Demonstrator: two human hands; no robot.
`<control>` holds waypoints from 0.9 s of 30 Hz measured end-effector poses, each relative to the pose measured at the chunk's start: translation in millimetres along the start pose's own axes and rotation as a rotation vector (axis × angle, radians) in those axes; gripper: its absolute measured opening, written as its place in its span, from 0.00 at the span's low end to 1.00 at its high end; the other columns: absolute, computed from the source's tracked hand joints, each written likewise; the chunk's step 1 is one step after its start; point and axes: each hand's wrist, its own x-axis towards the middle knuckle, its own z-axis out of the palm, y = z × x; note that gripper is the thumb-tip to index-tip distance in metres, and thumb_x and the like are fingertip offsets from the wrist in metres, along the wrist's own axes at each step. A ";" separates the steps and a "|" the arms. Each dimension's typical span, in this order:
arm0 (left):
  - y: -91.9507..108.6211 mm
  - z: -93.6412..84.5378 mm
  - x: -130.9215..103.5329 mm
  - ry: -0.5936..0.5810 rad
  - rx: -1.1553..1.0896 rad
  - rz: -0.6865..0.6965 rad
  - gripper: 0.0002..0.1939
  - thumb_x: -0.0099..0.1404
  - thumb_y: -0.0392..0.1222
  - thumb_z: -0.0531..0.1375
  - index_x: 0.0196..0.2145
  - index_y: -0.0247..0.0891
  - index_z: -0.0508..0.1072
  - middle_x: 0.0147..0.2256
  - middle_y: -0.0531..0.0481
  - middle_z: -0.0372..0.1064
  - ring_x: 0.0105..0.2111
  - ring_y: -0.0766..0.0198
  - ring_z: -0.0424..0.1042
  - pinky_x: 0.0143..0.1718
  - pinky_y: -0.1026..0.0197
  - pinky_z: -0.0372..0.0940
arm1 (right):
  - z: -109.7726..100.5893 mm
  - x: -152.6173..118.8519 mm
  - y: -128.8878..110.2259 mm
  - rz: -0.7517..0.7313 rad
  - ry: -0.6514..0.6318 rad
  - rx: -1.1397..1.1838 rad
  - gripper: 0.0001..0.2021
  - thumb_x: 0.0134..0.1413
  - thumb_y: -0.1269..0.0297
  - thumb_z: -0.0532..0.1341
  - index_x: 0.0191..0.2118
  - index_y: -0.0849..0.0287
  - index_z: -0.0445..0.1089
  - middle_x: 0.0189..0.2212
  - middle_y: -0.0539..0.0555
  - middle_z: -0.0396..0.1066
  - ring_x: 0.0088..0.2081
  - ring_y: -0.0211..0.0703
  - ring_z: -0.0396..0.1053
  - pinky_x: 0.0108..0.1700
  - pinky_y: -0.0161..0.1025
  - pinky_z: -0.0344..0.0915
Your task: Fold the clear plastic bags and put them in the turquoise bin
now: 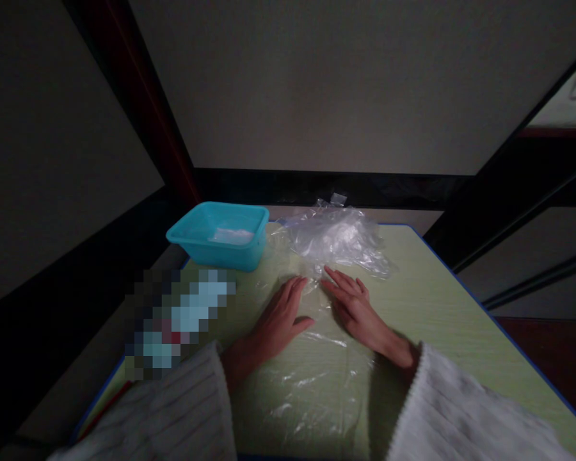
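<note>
A clear plastic bag [317, 378] lies spread over the middle of the table, its near part fairly flat with a few wrinkles. My left hand [281, 317] rests on the plastic, fingers stretched forward and thumb out to the side. Opposite it, my right hand [352, 304] also lies on the bag with its fingers spread. A small gap separates the two hands. Just beyond the fingertips, a crumpled heap of clear plastic [340, 237] sits towards the table's far edge; whether it is one piece with the flat bag I cannot tell.
A turquoise plastic basin [225, 256] stands at the back left with something whitish inside. A pixelated, unreadable item [182, 320] is at the left edge. The light green table [427, 307] has a blue rim, with a pale panel [317, 89] behind it.
</note>
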 end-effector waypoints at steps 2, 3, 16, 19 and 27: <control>-0.2 -1.5 0.0 0.005 0.008 0.005 0.33 0.56 0.31 0.60 0.57 0.34 0.52 0.58 0.36 0.51 0.59 0.51 0.51 0.59 0.45 0.51 | -3.0 0.4 5.9 0.055 0.048 -0.010 0.28 0.49 0.78 0.47 0.57 0.55 0.59 0.63 0.57 0.48 0.62 0.54 0.46 0.56 0.65 0.41; 0.1 -2.7 0.0 0.009 0.011 0.010 0.31 0.57 0.31 0.59 0.56 0.33 0.53 0.58 0.36 0.51 0.59 0.52 0.51 0.59 0.46 0.51 | -5.3 0.6 9.4 0.069 0.071 0.001 0.27 0.50 0.77 0.47 0.57 0.55 0.59 0.62 0.57 0.49 0.62 0.54 0.46 0.56 0.65 0.41; 16.2 -9.6 -7.8 -0.283 0.272 0.196 0.35 0.60 0.50 0.57 0.59 0.28 0.53 0.62 0.34 0.45 0.63 0.51 0.42 0.61 0.46 0.43 | -37.9 -2.5 23.8 -0.055 0.048 0.168 0.14 0.59 0.67 0.48 0.44 0.57 0.70 0.41 0.56 0.74 0.44 0.47 0.70 0.49 0.49 0.63; 15.4 -8.5 -7.2 -0.315 0.341 0.162 0.38 0.60 0.53 0.56 0.60 0.26 0.51 0.62 0.33 0.43 0.63 0.50 0.40 0.61 0.45 0.42 | -40.1 -5.8 24.2 -0.127 -0.037 0.172 0.14 0.60 0.62 0.52 0.50 0.54 0.66 0.50 0.55 0.69 0.51 0.49 0.65 0.58 0.58 0.49; 7.8 -13.5 -4.3 -0.155 0.240 0.203 0.28 0.63 0.44 0.54 0.58 0.30 0.54 0.62 0.35 0.46 0.63 0.53 0.42 0.60 0.44 0.43 | -56.9 -13.7 23.5 -0.160 -0.120 0.152 0.19 0.53 0.53 0.60 0.46 0.58 0.64 0.45 0.60 0.68 0.48 0.52 0.65 0.49 0.53 0.61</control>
